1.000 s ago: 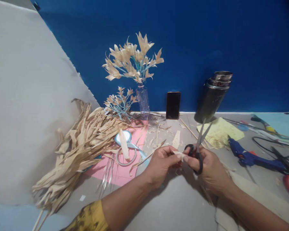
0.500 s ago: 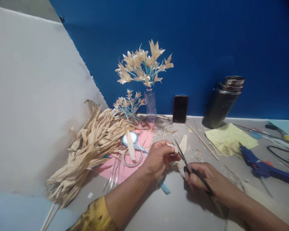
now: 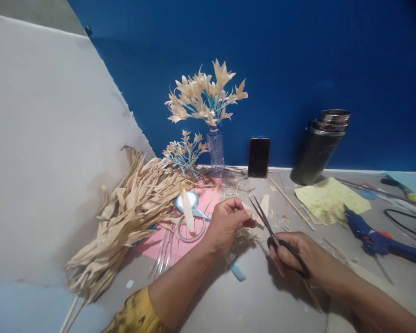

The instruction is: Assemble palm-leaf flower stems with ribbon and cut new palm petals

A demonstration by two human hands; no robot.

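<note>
Between the thumb and fingers of my left hand (image 3: pixel 230 222) is a small piece of dried corn husk (image 3: pixel 250 213), pale and partly hidden. My right hand (image 3: pixel 294 254) grips black-handled scissors (image 3: pixel 266 221), their narrow blades pointing up and left, slightly parted, close beside the husk piece. Husk scraps lie on the table below my left fingers. A light blue strip (image 3: pixel 236 270) is under my left wrist. Another cut husk piece (image 3: pixel 264 204) rests behind the scissors.
At left lies a heap of dried husks (image 3: pixel 135 199) beside pink paper (image 3: pixel 166 240) and tape rolls (image 3: pixel 190 229). Husk flowers (image 3: pixel 208 95) stand in a clear bottle (image 3: pixel 215 150). A phone (image 3: pixel 259 158), flask (image 3: pixel 319 148), yellow paper (image 3: pixel 327 199) and blue glue gun (image 3: pixel 374 238) are further right.
The scissors have drawn slightly away from the husk piece, to the right and down. My left hand has shifted a little left, still pinching the husk.
</note>
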